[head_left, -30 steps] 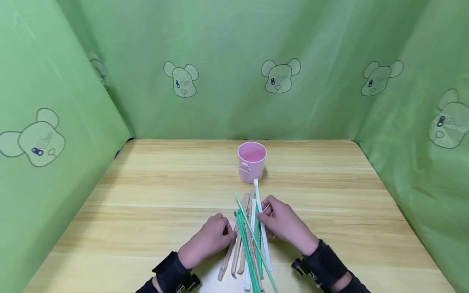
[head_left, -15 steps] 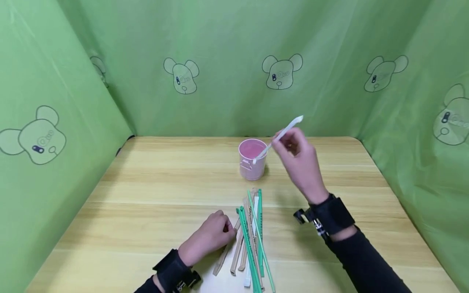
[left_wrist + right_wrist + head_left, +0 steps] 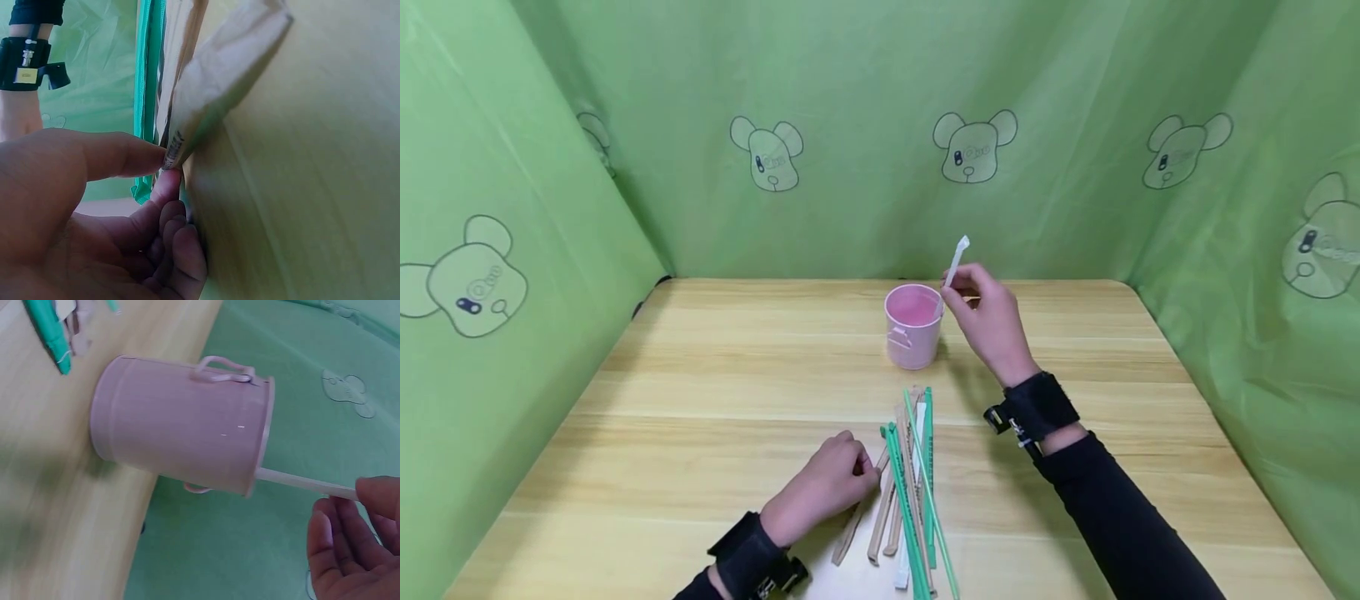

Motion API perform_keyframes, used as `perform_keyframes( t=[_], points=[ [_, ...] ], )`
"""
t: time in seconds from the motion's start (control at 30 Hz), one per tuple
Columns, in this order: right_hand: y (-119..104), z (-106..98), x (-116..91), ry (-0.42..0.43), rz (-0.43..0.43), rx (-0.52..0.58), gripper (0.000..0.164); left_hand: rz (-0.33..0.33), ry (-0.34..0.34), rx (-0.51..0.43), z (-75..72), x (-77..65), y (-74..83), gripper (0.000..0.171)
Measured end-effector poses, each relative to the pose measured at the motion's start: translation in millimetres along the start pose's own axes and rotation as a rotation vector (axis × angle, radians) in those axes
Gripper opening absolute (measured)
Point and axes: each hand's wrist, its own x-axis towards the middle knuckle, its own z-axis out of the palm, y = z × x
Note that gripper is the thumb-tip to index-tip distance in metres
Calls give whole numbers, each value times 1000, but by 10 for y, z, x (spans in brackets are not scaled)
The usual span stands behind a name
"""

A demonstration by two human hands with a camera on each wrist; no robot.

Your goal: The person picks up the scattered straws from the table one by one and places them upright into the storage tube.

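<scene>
My right hand point(image 3: 992, 325) pinches a white paper-wrapped straw point(image 3: 956, 261) between thumb and fingers. The straw's lower end is inside the rim of a pink bucket point(image 3: 913, 348), and its top sticks up above the hand. In the right wrist view the straw point(image 3: 303, 482) runs from the bucket's mouth to my thumb. At the pile's left edge, my left hand point(image 3: 823, 483) pinches a brown paper-wrapped straw point(image 3: 228, 65) by thumb and fingertip. Beside it lie several brown wrapped straws point(image 3: 880, 529), green wrapped straws point(image 3: 904, 500) and a thin light green straw point(image 3: 942, 533).
The pile lies on a wooden table point(image 3: 715, 400), in front of the bucket. A green curtain point(image 3: 857, 225) with bear-head drawings surrounds the table at the back and sides. The bucket has small side handles point(image 3: 222, 370).
My right hand has lifted the white wrapped straw from the pile, carried it up to the bucket, turned it steeper and lowered its end inside. The left hand has hardly moved.
</scene>
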Motion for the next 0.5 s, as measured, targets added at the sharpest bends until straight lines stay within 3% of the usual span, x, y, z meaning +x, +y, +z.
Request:
perform_keyframes(
  t=[0.27,0.5],
  points=[
    [91,42,-89,-58,95,-9,49,-14,-6,-4,-15,18,-30,13],
    [97,-30,-426,-53,189,72,61,-23,-25,-20,-95,-34,-17,24]
  ],
)
